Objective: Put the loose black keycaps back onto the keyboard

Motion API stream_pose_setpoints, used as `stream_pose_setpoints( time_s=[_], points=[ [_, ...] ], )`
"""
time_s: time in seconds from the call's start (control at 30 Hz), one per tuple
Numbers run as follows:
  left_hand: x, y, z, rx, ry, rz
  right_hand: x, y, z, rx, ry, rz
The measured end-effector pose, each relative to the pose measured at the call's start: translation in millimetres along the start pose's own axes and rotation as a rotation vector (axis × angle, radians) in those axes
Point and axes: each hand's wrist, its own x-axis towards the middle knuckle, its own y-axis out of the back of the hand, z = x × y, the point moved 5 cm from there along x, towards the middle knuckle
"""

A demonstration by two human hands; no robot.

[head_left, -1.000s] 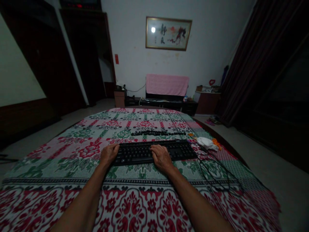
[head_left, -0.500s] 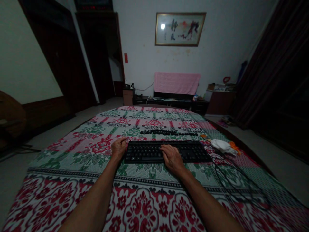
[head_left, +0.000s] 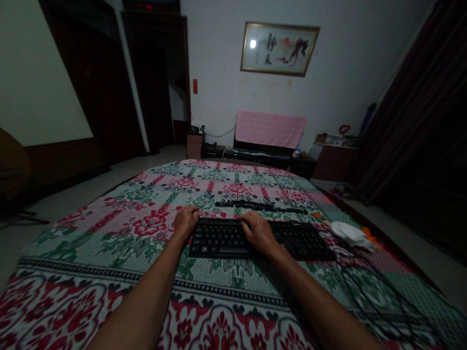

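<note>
A black keyboard [head_left: 221, 241] lies on the flowered cloth in front of me. My left hand [head_left: 185, 222] is closed at its far left corner, with the fingers curled and the thumb side against the edge. My right hand [head_left: 258, 231] reaches across the middle of the keys, its bent fingers drawn together at the far edge. Whatever is between those fingertips is hidden. Just beyond the keyboard, a row of small black pieces [head_left: 260, 206], which look like loose keycaps, stretches across the cloth.
To the right of the keyboard lie a crumpled white cloth [head_left: 350, 235], an orange item [head_left: 370, 238] and a loose black cable [head_left: 379, 287]. Flowered cloth [head_left: 146, 243] covers the table. Against the far wall is a low cabinet with a pink cloth [head_left: 270, 129] above it.
My left hand has gone from beside the keyboard to its far left corner. My right hand has moved from the keys toward the far edge, fingers more bent. The view has tilted slightly.
</note>
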Motion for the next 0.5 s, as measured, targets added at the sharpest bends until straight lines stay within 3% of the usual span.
stream_pose_setpoints(
  time_s=[0.27, 0.5],
  points=[
    [-1.6, -3.5, -2.2, 0.025, 0.000, 0.028, 83.9, -69.0, 6.0, -0.113, -0.041, -0.138],
    [-0.9, -3.5, -1.3, 0.042, -0.001, 0.053, 110.2, -90.2, 12.8, -0.205, 0.024, -0.159]
  ],
)
